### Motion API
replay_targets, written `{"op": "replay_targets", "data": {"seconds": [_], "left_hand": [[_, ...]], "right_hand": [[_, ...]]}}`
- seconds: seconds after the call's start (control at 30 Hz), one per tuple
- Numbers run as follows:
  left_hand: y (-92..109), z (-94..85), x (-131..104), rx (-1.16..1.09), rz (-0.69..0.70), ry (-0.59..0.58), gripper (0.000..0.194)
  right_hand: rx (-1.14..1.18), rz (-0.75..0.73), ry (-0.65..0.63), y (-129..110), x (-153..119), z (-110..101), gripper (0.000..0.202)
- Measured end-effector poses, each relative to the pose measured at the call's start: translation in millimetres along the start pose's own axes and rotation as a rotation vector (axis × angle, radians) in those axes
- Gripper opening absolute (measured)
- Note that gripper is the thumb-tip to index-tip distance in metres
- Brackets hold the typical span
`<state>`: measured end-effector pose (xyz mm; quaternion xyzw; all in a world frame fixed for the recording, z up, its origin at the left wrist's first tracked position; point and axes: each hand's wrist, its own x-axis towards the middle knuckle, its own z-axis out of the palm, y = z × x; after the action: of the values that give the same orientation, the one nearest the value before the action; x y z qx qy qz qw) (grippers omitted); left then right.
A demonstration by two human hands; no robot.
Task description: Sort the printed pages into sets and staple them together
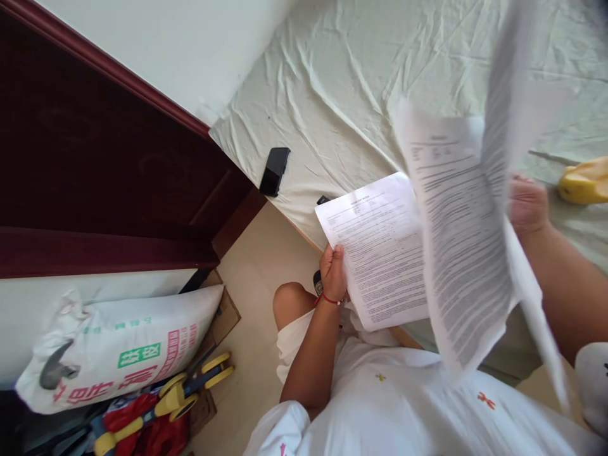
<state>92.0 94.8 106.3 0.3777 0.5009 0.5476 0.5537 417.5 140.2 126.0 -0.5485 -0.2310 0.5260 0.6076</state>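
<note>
My left hand (334, 272), a red cord bracelet at its wrist, pinches the left edge of a printed sheet (380, 266) between thumb and fingers. That page tilts over my lap by the bed's edge. To the right, several loose printed sheets (463, 240) hang curled in the air, smeared by motion. They overlap the right side of the first page. Behind them my right hand (528, 204) is closed at their right edge, its fingers partly hidden by the paper.
A black phone (275, 171) lies on the wrinkled pale green bedsheet (342, 95) at the bed's corner. At the right is a yellow object (585, 182), its kind unclear. On the left floor are a white printed sack (128, 342) and a yellow-blue wheeled thing (175, 399).
</note>
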Motion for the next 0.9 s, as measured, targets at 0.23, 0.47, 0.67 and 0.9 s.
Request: {"op": "replay_targets", "data": {"seconds": [0.23, 0.47, 0.67, 0.9], "left_hand": [[0.1, 0.8, -1.2, 0.037, 0.015, 0.037, 0.044], [-0.3, -2.5, -0.2, 0.143, 0.091, 0.057, 0.046], [-0.7, -1.7, -1.6, 0.129, 0.056, 0.057, 0.045], [-0.6, -2.5, -0.8, 0.121, 0.080, 0.041, 0.046]], "right_hand": [[0.047, 0.107, -0.014, 8.5, -8.4, 19.9, 0.027], [-0.048, 0.161, -0.175, 15.3, -11.0, 15.5, 0.027], [-0.044, 0.178, -0.272, 15.7, -14.4, 14.7, 0.030], [-0.107, 0.233, -0.358, 14.6, -17.3, 10.6, 0.036]]}}
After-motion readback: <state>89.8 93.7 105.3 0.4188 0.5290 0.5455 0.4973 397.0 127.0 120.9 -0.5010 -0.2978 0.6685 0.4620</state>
